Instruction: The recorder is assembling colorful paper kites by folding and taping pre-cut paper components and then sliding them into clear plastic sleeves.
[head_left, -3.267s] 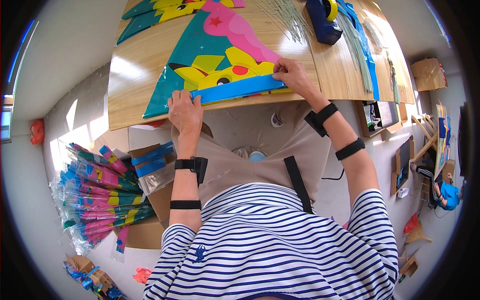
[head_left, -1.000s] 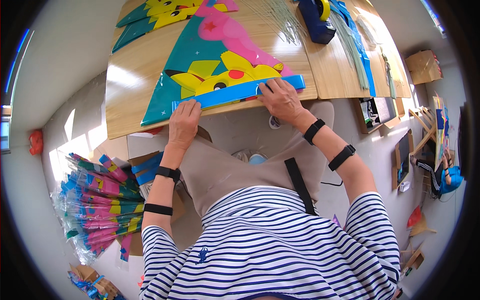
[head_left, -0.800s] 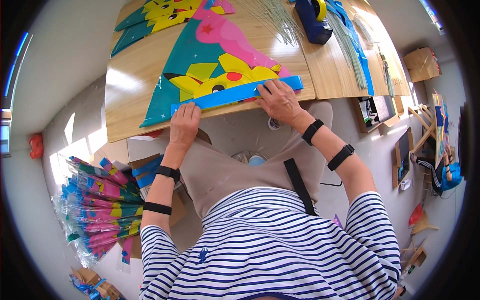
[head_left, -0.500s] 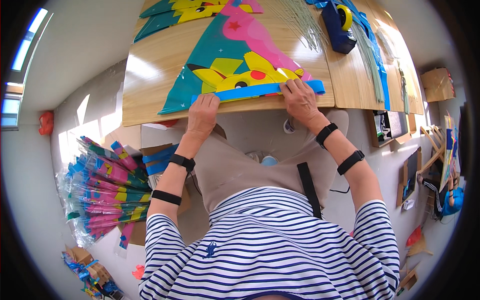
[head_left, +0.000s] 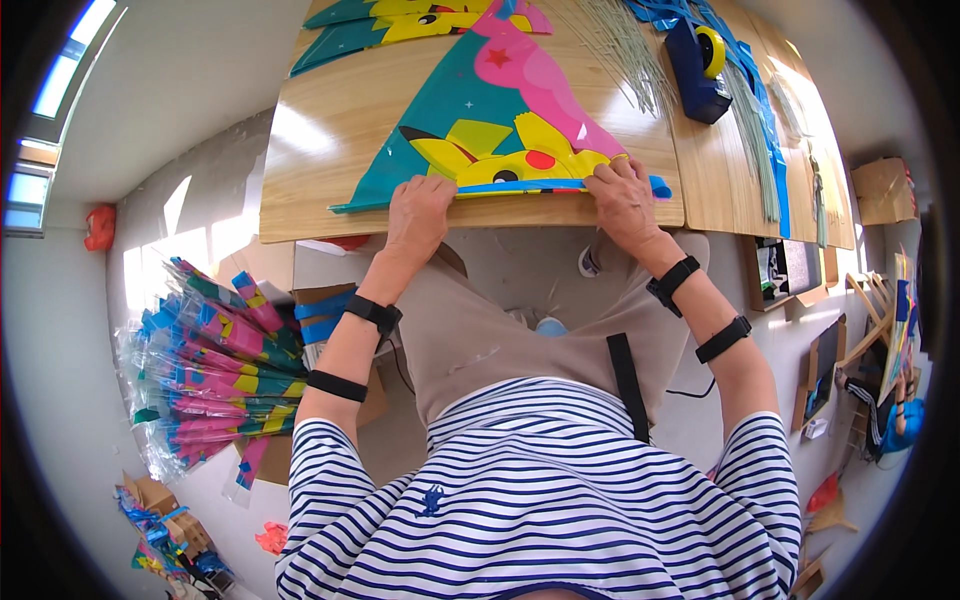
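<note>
A triangular kite sail point(head_left: 447, 120) in teal and pink, printed with a yellow cartoon face, lies flat on the wooden table with its wide side toward me. Along that near side, a blue strip point(head_left: 525, 185) shows as a narrow band, its edge turned over. My left hand point(head_left: 417, 212) is closed on the strip near the sail's left part, fingers curled down. Near the right end, my right hand point(head_left: 628, 203) pinches the same edge, and a short bit of blue sticks out beyond it. The fingertips of both hands are partly hidden.
More printed sails point(head_left: 390, 32) lie at the table's far left. Thin pale rods point(head_left: 625, 60), a navy tape dispenser point(head_left: 697, 75) with yellow tape and blue strips point(head_left: 765, 130) lie to the right. Bundled kites in clear wrapping point(head_left: 215, 370) stand at my left. Another person point(head_left: 900, 420) is at far right.
The blue strip, broad and flat before, now shows narrower, folded along the near edge. Both hands keep hold at either end. The whole view has shifted slightly.
</note>
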